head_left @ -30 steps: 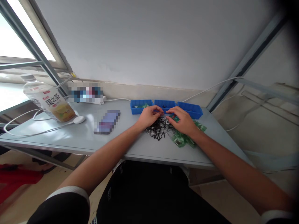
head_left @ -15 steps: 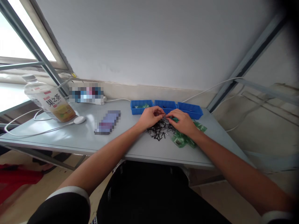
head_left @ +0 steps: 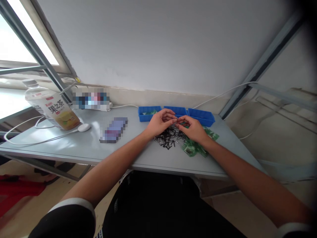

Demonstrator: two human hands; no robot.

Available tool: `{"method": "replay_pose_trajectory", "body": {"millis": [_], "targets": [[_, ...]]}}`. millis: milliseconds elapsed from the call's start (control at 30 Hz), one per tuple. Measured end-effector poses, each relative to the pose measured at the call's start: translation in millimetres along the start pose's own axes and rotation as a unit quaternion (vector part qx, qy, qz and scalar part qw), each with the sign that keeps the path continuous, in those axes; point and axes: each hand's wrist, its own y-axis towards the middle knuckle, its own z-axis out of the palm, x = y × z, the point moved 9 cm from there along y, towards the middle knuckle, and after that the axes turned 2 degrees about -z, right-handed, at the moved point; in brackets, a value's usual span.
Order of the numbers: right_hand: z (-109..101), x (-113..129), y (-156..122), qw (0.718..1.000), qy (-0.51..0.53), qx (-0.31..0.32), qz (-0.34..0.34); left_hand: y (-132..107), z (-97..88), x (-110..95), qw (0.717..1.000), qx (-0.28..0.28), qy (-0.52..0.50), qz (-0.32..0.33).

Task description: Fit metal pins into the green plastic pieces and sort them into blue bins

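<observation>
Pile (head_left: pixel 168 140): small dark and silvery screw-like pieces, loose on the desk (head_left: pixel 141 153) just below and between the hands, probably heaped there for a short reach.
Left hand (head_left: pixel 158 124): fingers curved, thumb reaching inward over the far edge of the pile; whether it pinches a piece is too small to tell.
Right hand (head_left: pixel 194 128): fingers bent toward the left hand's fingertips, perhaps so both can handle one tiny part; its grip cannot be told either.
Green bags (head_left: pixel 194 148): crumpled at the pile's right, partly under the right forearm, seemingly kept close at hand.
Blue trays (head_left: pixel 208 122): three in a row on the far side, likely for keeping parts separate; the left one holds greenish-white bits.
Phone (head_left: pixel 115 129) and bottle (head_left: pixel 55 107): left, well apart from the pile, presumably leaving elbow room.
</observation>
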Motion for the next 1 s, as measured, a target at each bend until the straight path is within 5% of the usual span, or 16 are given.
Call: {"method": "replay_pose_trajectory", "body": {"millis": [400, 667, 1000], "targets": [[-1, -4, 1, 1.000, -0.001, 0.009, 0.011, 1, 1.6, 0, 0.999, 0.021, -0.037, -0.013], [5, -9, 0, 0.996, 0.081, 0.026, 0.032, 3, -3.5, -1, 0.994, 0.006, 0.108, 0.026], [3, -8, 1, 0.994, 0.094, 0.021, 0.047, 3, -0.5, 0, 0.995, 0.022, 0.088, 0.038]]}}
